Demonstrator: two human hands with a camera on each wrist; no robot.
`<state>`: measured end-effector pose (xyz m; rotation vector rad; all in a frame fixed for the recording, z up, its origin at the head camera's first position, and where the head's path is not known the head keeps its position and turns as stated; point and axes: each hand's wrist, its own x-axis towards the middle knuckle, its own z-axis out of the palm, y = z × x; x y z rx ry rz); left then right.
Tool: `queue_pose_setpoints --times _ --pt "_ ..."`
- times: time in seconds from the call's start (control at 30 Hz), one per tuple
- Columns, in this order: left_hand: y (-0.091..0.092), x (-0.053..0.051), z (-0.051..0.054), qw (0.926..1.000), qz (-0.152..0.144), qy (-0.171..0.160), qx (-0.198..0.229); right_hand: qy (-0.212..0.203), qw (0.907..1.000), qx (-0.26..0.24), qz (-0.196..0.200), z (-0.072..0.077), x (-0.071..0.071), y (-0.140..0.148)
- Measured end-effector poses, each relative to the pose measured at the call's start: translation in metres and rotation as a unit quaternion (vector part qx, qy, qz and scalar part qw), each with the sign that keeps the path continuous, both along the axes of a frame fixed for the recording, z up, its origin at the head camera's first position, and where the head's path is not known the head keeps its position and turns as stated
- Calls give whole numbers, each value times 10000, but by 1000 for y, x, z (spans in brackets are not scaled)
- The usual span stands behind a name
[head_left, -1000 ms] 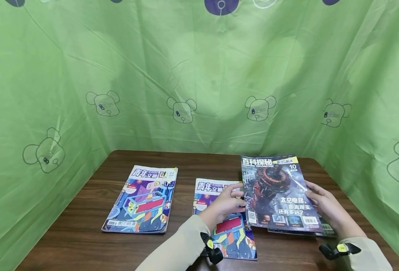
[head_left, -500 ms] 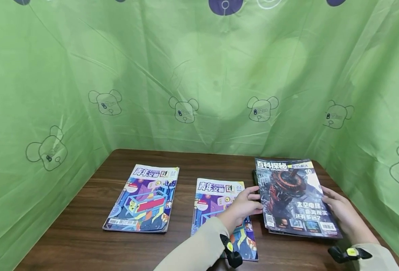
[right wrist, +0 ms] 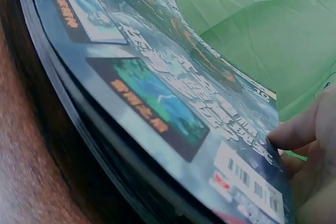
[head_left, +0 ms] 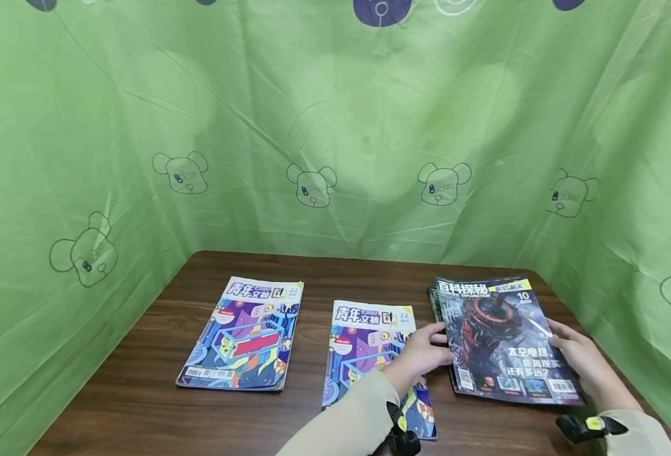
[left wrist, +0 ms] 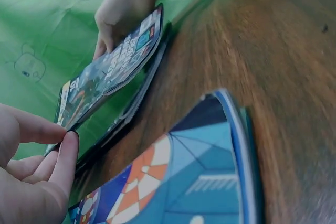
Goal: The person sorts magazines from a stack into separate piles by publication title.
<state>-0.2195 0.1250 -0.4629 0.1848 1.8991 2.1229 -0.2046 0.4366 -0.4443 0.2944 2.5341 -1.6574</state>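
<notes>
A dark science magazine [head_left: 501, 345] with a red machine on its cover is held by both hands at the right of the table. My left hand [head_left: 422, 354] pinches its left edge between thumb and fingers. On the opposite edge my right hand [head_left: 585, 364] grips it, the thumb on the cover in the right wrist view. Another dark magazine [left wrist: 139, 98] lies beneath, with a gap between the two in the left wrist view. Its left edge shows in the head view. Under my left forearm lies a purple magazine [head_left: 358, 342], partly covered by the sleeve.
A second purple magazine [head_left: 247, 339] with the same cover, apparently on top of another, lies at the left of the wooden table [head_left: 142, 373]. Green cloth [head_left: 335, 126] with bear outlines hangs behind the table and along its sides.
Both hands have carried the dark magazine to the right and slightly toward me, over the dark one below. The purple magazines have stayed in place.
</notes>
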Motion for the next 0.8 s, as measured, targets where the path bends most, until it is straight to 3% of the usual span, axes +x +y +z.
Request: queue_pose_setpoints --times 0.1,0.23,0.37,0.57,0.8 --pt "0 0 -1 9970 40 303 -716 -1 9996 264 31 -2 -1 1" --pt "1 0 -2 9859 84 684 -1524 -92 9983 580 58 -4 -1 0" --pt "1 0 -1 9814 74 948 -1669 -184 9968 770 105 -5 -2 -1" --pt "-1 -2 1 9785 38 1033 -1787 -192 9956 914 110 -5 -6 1" --pt "-3 -3 1 9588 -109 1387 -2478 -298 9959 858 30 -11 -8 3"
